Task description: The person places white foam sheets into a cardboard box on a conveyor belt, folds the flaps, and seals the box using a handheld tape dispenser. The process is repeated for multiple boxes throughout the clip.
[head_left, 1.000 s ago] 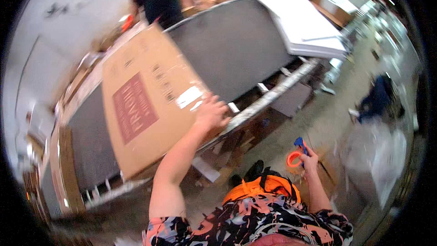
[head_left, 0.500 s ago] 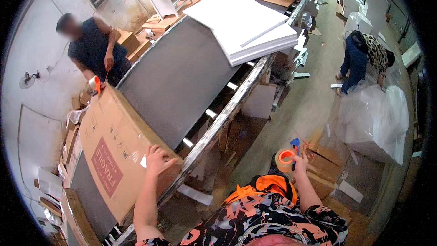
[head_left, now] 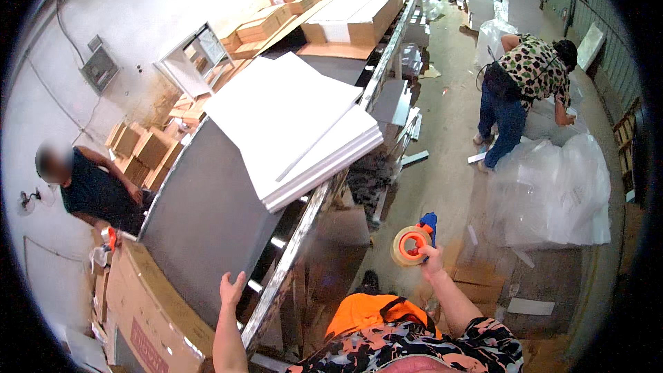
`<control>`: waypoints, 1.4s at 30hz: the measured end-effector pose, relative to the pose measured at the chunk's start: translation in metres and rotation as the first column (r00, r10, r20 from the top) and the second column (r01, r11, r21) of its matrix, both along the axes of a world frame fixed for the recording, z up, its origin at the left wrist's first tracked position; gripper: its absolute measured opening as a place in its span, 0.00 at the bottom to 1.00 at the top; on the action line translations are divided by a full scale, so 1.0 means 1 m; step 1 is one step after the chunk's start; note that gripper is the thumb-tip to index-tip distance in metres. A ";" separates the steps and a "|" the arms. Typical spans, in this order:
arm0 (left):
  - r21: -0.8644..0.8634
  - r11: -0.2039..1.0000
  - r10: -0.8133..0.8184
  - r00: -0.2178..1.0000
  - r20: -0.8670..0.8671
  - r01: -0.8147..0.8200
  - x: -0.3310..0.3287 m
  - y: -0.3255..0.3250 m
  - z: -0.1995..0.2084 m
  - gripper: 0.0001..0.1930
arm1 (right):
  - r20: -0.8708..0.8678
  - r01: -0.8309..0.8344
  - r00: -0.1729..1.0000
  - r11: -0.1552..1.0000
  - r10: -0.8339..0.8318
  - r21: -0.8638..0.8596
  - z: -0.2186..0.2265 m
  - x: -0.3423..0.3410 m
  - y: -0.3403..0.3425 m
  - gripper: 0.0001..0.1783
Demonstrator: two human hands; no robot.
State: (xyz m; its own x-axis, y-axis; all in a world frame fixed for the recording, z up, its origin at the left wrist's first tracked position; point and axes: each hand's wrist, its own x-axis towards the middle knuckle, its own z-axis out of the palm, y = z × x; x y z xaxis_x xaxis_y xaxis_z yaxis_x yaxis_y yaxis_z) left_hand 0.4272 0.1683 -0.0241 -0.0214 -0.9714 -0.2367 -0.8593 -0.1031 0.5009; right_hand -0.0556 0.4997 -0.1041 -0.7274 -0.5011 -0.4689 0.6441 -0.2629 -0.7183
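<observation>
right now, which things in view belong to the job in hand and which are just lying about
Likely in use:
orange-and-blue tape dispenser in the right hand
brown cardboard carton near the open left hand

Seemingly loose on the floor:
flat white rectangular piece
brown cardboard

On the conveyor [head_left: 200,221], the box [head_left: 150,307] is cut off by the view's lower edge; left of the conveyor, a person's head [head_left: 55,163] is blurred.

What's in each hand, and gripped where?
Right hand: tape dispenser, held at its near end, beside the tape roll and away from the blue tip. Left hand: nothing held, fingers spread.
</observation>
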 end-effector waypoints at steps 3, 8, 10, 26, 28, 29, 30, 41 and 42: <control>0.066 0.989 0.150 0.923 -0.355 -0.135 -0.102 -0.068 0.006 0.50 | 0.094 -0.032 0.995 0.999 0.035 -0.033 0.013 -0.050 -0.015 0.20; 0.097 0.988 0.155 0.822 -0.548 -0.122 -0.173 -0.203 -0.076 0.56 | -0.042 -0.019 0.999 0.994 0.014 -0.105 0.010 -0.133 -0.059 0.22; 0.113 0.991 0.114 0.850 -0.515 -0.065 -0.214 -0.229 -0.081 0.57 | -0.075 -0.075 0.995 0.979 0.061 -0.191 0.032 -0.169 -0.085 0.22; 0.229 0.907 0.420 0.750 -0.511 -0.353 -0.286 -0.199 -0.050 0.35 | -0.225 -0.717 0.691 0.691 0.687 -0.091 0.046 -0.372 -0.491 0.15; 0.290 0.895 0.446 0.698 -0.560 -0.339 -0.276 -0.183 -0.058 0.37 | -0.264 -0.705 0.687 0.709 0.677 -0.019 0.042 -0.350 -0.503 0.10; 0.288 0.884 0.467 0.688 -0.555 -0.367 -0.276 -0.173 -0.061 0.37 | -0.233 -0.743 0.662 0.664 0.713 -0.081 0.048 -0.339 -0.500 0.23; 0.283 0.879 0.477 0.681 -0.555 -0.384 -0.278 -0.165 -0.064 0.38 | -0.179 -0.767 0.636 0.641 0.750 -0.039 0.044 -0.335 -0.491 0.36; 0.275 0.701 0.622 0.375 -0.688 -0.658 -0.217 0.000 -0.055 0.28 | -0.267 -0.924 0.381 0.375 0.885 -0.075 0.052 -0.242 -0.465 0.48; 0.288 0.679 0.645 0.361 -0.673 -0.675 -0.202 0.013 -0.051 0.28 | -0.255 -0.938 0.347 0.339 0.902 -0.077 0.056 -0.225 -0.469 0.45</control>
State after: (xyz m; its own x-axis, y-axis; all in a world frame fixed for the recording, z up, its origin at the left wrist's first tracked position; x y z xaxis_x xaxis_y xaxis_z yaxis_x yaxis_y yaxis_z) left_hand 0.2253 0.1813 -0.0749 0.4956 -0.7566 -0.4266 0.0812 -0.4486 0.8900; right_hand -0.2808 0.0306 -0.0477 0.2090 -0.9510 -0.2279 0.4580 0.3011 -0.8364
